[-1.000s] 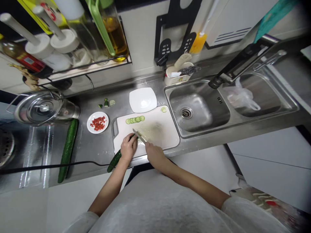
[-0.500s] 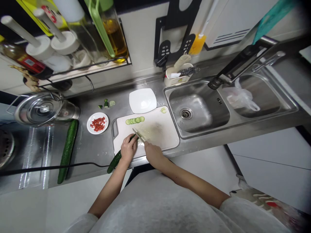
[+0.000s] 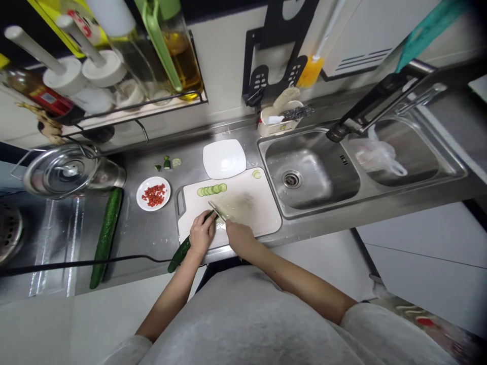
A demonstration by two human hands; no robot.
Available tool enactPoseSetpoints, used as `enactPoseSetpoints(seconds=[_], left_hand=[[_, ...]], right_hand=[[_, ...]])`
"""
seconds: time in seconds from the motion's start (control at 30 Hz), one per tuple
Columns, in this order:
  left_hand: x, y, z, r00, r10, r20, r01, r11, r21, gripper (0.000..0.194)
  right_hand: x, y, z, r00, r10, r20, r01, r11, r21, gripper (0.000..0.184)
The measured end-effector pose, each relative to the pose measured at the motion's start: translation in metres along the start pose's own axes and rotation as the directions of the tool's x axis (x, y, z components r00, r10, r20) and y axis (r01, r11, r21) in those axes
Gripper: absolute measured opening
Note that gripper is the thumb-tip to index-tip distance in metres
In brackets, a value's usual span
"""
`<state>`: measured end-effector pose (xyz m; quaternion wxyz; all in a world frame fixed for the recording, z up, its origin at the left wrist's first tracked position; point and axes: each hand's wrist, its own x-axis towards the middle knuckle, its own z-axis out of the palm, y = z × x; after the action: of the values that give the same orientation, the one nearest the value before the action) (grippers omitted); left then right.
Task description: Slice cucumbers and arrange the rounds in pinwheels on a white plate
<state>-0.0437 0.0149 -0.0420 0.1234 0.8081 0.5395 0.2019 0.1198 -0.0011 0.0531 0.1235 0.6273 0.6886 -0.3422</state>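
Observation:
My left hand (image 3: 201,233) is closed over a dark green cucumber (image 3: 179,255), which slants from the counter's front edge up onto the white cutting board (image 3: 262,208). In my right hand (image 3: 239,239) is a knife (image 3: 217,210), its blade at the cucumber's upper end, close to my left fingertips. A row of overlapping cucumber slices (image 3: 212,190) lies along the board's upper left. A few more slices (image 3: 256,174) rest at its upper right corner. My fingers hide part of the cucumber and the knife's handle.
Behind the board sits a white square plate (image 3: 224,158). To the left are a round plate (image 3: 141,205) of chopped red pieces, cucumber ends (image 3: 167,164) and a whole cucumber (image 3: 106,238). A black cable (image 3: 125,257) crosses the counter. The sink (image 3: 312,167) adjoins the board's right side.
Very little differs. The whole view has shifted slightly, while both hands, the knife and the cucumber keep almost the same places on the board.

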Motion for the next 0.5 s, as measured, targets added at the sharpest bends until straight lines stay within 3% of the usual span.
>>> enactPoseSetpoints(seconds=[0.5], left_hand=[[0.0007,0.0006,-0.0006,1.0,-0.004,0.007,0.005,1.0,-0.026,0.032]], right_hand=[[0.0045,0.0053,0.0028,0.998,0.008,0.064,-0.009,1.0,0.019,0.029]])
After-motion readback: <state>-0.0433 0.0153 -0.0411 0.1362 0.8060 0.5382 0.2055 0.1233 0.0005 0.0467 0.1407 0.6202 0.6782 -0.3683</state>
